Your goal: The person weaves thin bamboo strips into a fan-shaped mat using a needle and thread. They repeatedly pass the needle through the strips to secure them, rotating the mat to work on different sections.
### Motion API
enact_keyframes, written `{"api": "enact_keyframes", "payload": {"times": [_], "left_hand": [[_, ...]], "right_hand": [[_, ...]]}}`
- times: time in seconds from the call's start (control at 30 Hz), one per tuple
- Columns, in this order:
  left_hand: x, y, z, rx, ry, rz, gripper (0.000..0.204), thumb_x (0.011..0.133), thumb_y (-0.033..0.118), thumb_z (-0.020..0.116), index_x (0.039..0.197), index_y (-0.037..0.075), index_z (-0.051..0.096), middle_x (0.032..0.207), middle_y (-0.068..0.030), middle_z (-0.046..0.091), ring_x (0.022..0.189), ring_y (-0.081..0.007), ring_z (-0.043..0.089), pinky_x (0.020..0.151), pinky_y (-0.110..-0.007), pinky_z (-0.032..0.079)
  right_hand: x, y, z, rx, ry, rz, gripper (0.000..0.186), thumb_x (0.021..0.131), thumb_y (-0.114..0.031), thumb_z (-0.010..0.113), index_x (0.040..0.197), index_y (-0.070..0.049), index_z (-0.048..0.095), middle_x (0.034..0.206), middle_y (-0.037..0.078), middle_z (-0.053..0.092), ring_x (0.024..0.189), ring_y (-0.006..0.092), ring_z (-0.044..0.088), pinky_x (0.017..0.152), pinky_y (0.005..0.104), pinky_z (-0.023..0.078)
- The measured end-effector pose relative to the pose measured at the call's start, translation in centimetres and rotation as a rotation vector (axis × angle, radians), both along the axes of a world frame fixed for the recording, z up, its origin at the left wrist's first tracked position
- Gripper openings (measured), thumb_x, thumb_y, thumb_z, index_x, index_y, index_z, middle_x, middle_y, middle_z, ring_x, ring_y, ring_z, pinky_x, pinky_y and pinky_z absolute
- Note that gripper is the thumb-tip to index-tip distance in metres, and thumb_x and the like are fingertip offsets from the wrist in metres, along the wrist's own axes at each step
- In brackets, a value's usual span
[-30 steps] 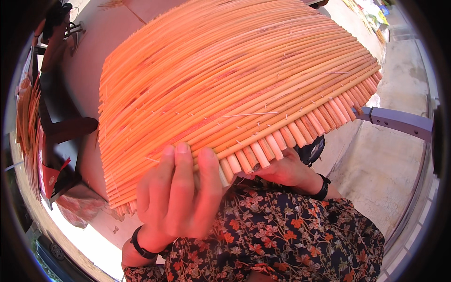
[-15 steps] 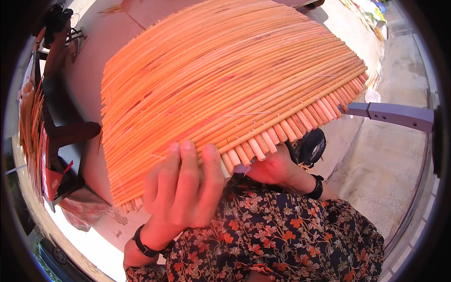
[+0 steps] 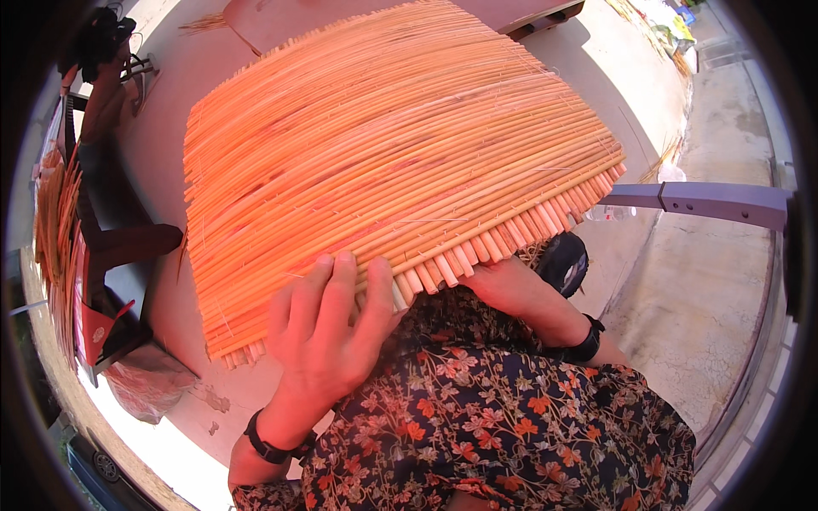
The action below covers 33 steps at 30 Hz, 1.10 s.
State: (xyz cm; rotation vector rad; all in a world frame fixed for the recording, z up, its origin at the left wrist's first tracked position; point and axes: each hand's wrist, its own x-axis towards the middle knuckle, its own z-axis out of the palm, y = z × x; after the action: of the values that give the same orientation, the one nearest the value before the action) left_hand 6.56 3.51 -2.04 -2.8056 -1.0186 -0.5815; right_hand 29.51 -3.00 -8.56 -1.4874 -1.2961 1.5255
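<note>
A large mat of reed stalks [image 3: 392, 162], bound side by side with thin thread, spreads out over my lap and beyond. Along its near edge one long stalk lies across a row of cut stalk ends [image 3: 477, 253] that poke out from below. My left hand [image 3: 328, 332] grips this near edge, its fingers pressed on top and its thumb out of sight. Under the mat, to the right, reaches my right hand [image 3: 503, 288]; its fingers are hidden by the stalks. Loose thread ends stick up from the surface.
A purple-grey bar [image 3: 716, 203] juts in from the right, with a clear plastic bottle [image 3: 612, 213] by it. At the left stand a dark bench [image 3: 128, 247] and a bundle of dry stalks [image 3: 58, 230]. A low table [image 3: 332, 17] is beyond the mat.
The mat's right side has swung left and its far edge has come nearer, showing more of the table behind. My right hand has shifted slightly farther under the mat. My left hand keeps its grip.
</note>
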Motion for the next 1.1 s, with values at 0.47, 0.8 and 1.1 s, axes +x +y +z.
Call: {"api": "enact_keyframes", "payload": {"times": [0.47, 0.8, 1.1], "left_hand": [[1.1, 4.6, -0.3, -0.925, -0.468, 0.115, 0.016, 0.077, 0.003, 0.082, 0.089, 0.001, 0.073, 0.087, -0.0068, 0.063, 0.083, -0.0215, 0.062, 0.073, -0.032, 0.050], [3.4, 6.0, -1.9, -0.869, -0.468, 0.108, 0.015, 0.076, 0.005, 0.083, 0.083, 0.002, 0.070, 0.083, -0.0081, 0.062, 0.082, -0.0256, 0.063, 0.071, -0.035, 0.050], [3.7, 6.7, -2.8, -0.709, -0.438, -0.124, 0.012, 0.077, 0.002, 0.078, 0.083, 0.001, 0.067, 0.087, -0.0088, 0.065, 0.083, -0.0291, 0.062, 0.074, -0.037, 0.050]], "right_hand": [[0.3, 4.6, 6.2, 0.762, -0.568, -0.014, 0.019, 0.088, 0.001, 0.070, 0.106, -0.003, 0.072, 0.085, 0.009, 0.066, 0.076, 0.0275, 0.065, 0.065, 0.0365, 0.050], [0.0, 7.5, 2.7, 0.777, -0.569, -0.124, 0.016, 0.084, -0.007, 0.068, 0.100, -0.007, 0.069, 0.085, 0.010, 0.065, 0.078, 0.0330, 0.067, 0.064, 0.0430, 0.053], [0.9, 8.8, 1.8, 0.741, -0.554, -0.056, 0.015, 0.091, -0.003, 0.068, 0.106, -0.002, 0.070, 0.091, 0.011, 0.069, 0.081, 0.0303, 0.068, 0.067, 0.0367, 0.053]]}}
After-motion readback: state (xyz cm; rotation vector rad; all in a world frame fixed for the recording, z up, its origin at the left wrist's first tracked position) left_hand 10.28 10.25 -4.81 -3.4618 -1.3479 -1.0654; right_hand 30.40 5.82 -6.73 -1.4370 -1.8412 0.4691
